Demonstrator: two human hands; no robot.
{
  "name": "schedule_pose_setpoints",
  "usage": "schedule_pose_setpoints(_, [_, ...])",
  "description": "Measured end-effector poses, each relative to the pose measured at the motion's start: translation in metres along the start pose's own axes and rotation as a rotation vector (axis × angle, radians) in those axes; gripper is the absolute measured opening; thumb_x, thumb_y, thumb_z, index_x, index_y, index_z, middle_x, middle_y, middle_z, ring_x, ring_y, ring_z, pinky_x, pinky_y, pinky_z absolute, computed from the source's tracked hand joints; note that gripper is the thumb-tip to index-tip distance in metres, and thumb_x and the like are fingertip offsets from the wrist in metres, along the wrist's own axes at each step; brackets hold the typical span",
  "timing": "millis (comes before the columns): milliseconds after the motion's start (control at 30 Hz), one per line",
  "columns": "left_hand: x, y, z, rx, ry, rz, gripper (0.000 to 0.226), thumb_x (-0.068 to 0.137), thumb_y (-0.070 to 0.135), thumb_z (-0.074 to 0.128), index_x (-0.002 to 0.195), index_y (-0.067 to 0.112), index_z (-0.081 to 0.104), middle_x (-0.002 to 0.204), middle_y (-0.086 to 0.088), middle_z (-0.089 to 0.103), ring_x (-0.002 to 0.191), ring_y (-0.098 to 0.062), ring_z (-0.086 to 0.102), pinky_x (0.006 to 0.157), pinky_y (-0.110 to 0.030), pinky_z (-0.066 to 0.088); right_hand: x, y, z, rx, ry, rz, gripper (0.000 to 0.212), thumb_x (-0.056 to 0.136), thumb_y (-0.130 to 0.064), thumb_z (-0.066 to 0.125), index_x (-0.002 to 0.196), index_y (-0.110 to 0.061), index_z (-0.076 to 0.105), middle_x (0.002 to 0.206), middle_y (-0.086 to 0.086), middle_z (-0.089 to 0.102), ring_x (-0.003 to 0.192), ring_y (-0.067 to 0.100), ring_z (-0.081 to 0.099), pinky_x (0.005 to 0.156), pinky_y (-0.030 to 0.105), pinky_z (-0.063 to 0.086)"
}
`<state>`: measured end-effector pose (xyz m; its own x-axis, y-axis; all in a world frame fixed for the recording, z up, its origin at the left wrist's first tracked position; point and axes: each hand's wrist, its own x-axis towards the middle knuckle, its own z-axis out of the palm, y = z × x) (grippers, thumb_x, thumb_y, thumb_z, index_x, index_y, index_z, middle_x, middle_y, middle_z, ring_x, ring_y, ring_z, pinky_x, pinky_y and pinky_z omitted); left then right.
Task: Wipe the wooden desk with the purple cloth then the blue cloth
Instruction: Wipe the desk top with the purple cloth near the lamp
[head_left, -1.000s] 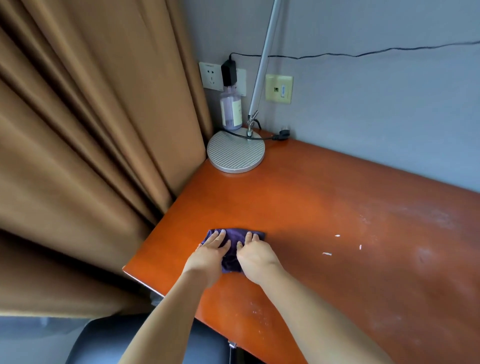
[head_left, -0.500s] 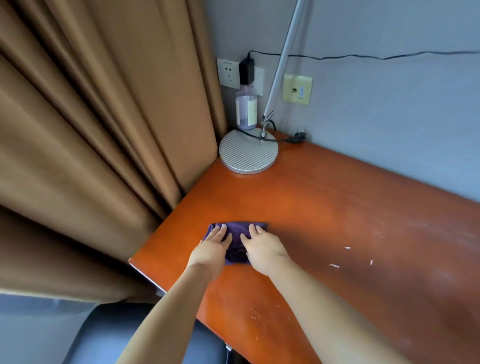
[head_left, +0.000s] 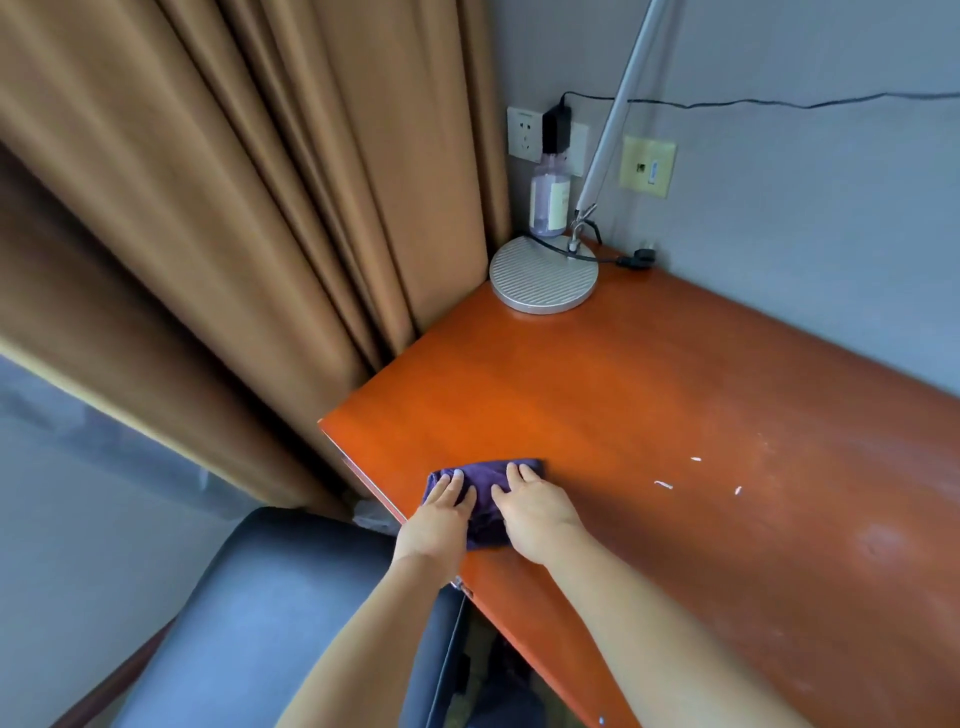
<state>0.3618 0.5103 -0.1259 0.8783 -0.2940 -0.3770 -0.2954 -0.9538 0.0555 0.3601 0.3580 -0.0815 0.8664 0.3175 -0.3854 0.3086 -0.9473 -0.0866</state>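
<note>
On the near left corner of the tabletop (head_left: 649, 415) both my hands press flat on the purple cloth (head_left: 485, 491), fingers straight, neither grip curled round it: my left hand (head_left: 439, 519) on its left part, my right hand (head_left: 535, 512) on its right.

Going from the biggest worry down: the cloth lies close to the tabletop's left edge and near edge, so I judge a stroke toward me or leftward could carry it, and my left hand, off the corner toward the chair (head_left: 291, 613) below. With only flat pressure and no pinch, the cloth may also bunch or slide out from under my palms. A long push away from me could reach the lamp base (head_left: 543, 280) and its cable (head_left: 634, 260) in the far corner, with the bottle (head_left: 548, 200) behind it likely to tip. The small white scraps (head_left: 663, 485) to my right may simply scatter if I sweep them carelessly.

Much of the cloth is hidden under my hands, so I cannot tell how it is folded. The blue cloth is nowhere in view. The tabletop's right end runs out of frame, the lamp's head is cut off above, and the bottle's label is too small to read.
</note>
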Motion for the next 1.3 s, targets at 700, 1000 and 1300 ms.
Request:
schedule_pose_setpoints(700, [0.056,-0.084,-0.038,-0.175,0.070,-0.188,0.058,0.102,0.016,0.035,0.153,0.018,0.008,0.161,-0.002,-0.008,0.148,-0.020,-0.009,0.120,-0.034,0.013,0.135,-0.025,-0.045,-0.088,0.019,-0.163,0.050,0.103,-0.018,0.034,0.151,-0.023,0.023,0.159,0.011,0.011,0.146,0.025,0.011,0.108,0.038,0.036])
schedule_pose_setpoints(1000, [0.023,-0.057,-0.033,-0.099,0.036,-0.223,0.066,0.098,0.013,0.043,0.153,0.016,0.007,0.160,-0.003,-0.007,0.148,-0.020,-0.006,0.113,-0.032,0.031,0.093,-0.025,-0.024,-0.022,0.035,-0.164,0.051,0.103,-0.014,0.034,0.152,-0.022,0.020,0.160,0.007,0.008,0.147,0.021,0.006,0.109,0.037,0.034])
schedule_pose_setpoints(1300, [-0.053,0.014,-0.011,-0.041,0.001,-0.216,0.076,0.094,0.016,0.055,0.153,0.012,0.006,0.160,-0.005,-0.003,0.148,-0.021,-0.002,0.102,-0.029,0.043,0.000,-0.019,0.017,-0.023,0.050,-0.181,0.049,0.103,-0.017,0.035,0.150,-0.021,0.023,0.159,0.008,0.010,0.146,0.021,0.009,0.105,0.036,0.038])
